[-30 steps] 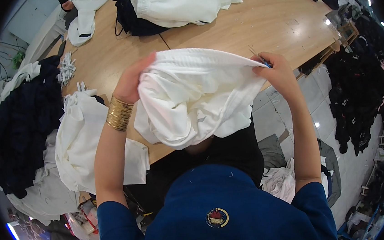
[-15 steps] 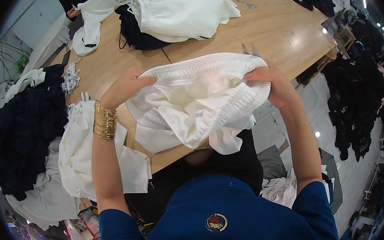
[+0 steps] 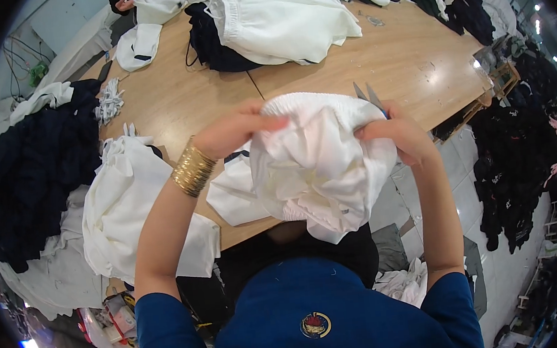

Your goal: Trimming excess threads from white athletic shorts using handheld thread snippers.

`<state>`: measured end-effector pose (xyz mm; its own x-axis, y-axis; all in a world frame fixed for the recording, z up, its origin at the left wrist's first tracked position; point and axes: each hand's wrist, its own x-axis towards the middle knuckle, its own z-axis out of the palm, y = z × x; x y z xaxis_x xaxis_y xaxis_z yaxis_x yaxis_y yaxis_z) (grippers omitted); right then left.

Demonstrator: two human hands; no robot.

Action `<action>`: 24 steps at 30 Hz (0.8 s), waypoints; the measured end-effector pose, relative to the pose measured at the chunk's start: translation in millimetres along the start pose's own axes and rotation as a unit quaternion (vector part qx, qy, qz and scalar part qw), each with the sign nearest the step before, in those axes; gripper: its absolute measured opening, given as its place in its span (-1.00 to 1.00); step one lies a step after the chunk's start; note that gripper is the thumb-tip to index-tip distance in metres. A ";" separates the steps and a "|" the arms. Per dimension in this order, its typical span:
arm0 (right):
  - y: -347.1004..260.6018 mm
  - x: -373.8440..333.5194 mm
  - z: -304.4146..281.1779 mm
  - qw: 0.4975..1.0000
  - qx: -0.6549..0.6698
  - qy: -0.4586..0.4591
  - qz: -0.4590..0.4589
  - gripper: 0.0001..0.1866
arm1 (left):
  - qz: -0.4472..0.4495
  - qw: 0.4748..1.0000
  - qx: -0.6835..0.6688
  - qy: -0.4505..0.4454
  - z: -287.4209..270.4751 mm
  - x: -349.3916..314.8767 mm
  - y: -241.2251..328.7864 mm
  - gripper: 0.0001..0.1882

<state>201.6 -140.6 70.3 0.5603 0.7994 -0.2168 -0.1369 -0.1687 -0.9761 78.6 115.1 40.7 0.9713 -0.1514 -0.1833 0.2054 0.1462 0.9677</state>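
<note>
White elastic-waisted trousers (image 3: 323, 150) are bunched between my two hands above the table's near edge, their gathered waistband partly folded over. My left hand (image 3: 238, 130), below a stack of gold bangles, grips the cloth at its upper left; the fingers are slightly blurred. On the other side, my right hand (image 3: 398, 136) pinches the cloth at its right edge. Scissors (image 3: 368, 93) with a blue handle poke out beyond that hand, blades pointing away from me; they appear to be held in it too, though their grip is mostly hidden.
On the wooden table (image 3: 417, 89), a heap of white trousers (image 3: 285, 21) lies over dark cloth at the far side. More white garments (image 3: 135, 200) are at left, beside a dark navy pile (image 3: 39, 168). Another person's hand (image 3: 123, 4) holds white cloth at far left.
The waistband was stretched wide between my hands; now the cloth is gathered and crumpled. My left hand has moved right, closer to my right hand. The scissors stay with my right hand.
</note>
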 end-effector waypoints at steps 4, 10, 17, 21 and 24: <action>19.9 10.4 -11.3 0.970 -0.212 0.118 0.011 -0.66 | 0.140 0.969 -0.201 -0.038 -27.8 -15.5 10.1 -0.71; 10.5 -6.2 -21.4 0.999 0.019 0.033 0.013 -0.60 | 0.253 0.929 -0.263 0.053 -64.1 -29.8 7.0 -0.67; -0.4 -11.8 -7.4 0.977 0.197 0.027 -0.078 -0.55 | 0.296 0.937 -0.166 0.079 -69.5 -47.0 4.3 -0.64; 8.2 -1.2 -23.3 0.971 0.230 0.020 -0.067 -0.73 | 0.303 0.932 -0.174 0.100 -66.6 -50.3 8.5 -0.63; 1.7 -3.9 -15.0 0.965 0.241 0.031 -0.093 -0.80 | 0.253 0.934 -0.251 -0.007 -69.8 -49.1 8.3 -0.63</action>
<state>211.5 -152.6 69.3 0.6581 0.7510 -0.0539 -0.3855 0.2745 -0.8809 41.0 192.0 45.7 0.9582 0.0499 0.2818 -0.2469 0.6419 0.7259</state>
